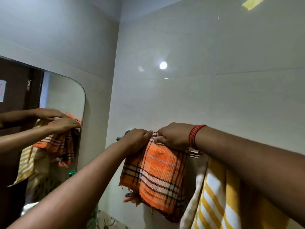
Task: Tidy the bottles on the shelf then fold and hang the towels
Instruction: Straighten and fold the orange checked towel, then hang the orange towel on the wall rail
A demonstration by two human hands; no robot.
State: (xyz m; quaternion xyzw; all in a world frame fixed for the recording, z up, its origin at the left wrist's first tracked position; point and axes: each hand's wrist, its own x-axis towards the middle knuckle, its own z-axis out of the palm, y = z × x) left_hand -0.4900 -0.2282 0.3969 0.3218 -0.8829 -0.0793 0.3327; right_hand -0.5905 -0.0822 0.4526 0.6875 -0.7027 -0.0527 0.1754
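- Landmark: the towel bar (193, 152) on the tiled wall (198, 55). I see only two short bits of it: a dark end stub left of my hands and a shiny stretch under my right wrist. Cloth and arms hide the rest.
- Orange checked towel (158, 172) is draped over the bar, folded, hanging down the wall below it. The lower edge is frayed, with loose threads at the bottom left corner.
- My left hand (137, 139) sits at the top of the orange towel, on the bar, fingers curled shut and pinching the towel's upper fold.
- My right hand (173, 138) is just beside it on the same fold, fingers also closed on the cloth. Fingertips are tucked under, so I cannot tell how deep the grip goes.
- Red thread band (195, 136) wraps my right wrist, above the bar.
- Yellow striped towel (217, 195) hangs from the bar right of the orange one. My right forearm covers its top and the frame cuts off its bottom.
- Mirror (54, 129) is on the adjoining wall left of the bar, cut off by the frame edge; it reflects both hands and both towels.
- The bottle shelf is out of view.
- Room: glossy pale tiles; a round light glare (163, 65) shows on the wall above the bar.
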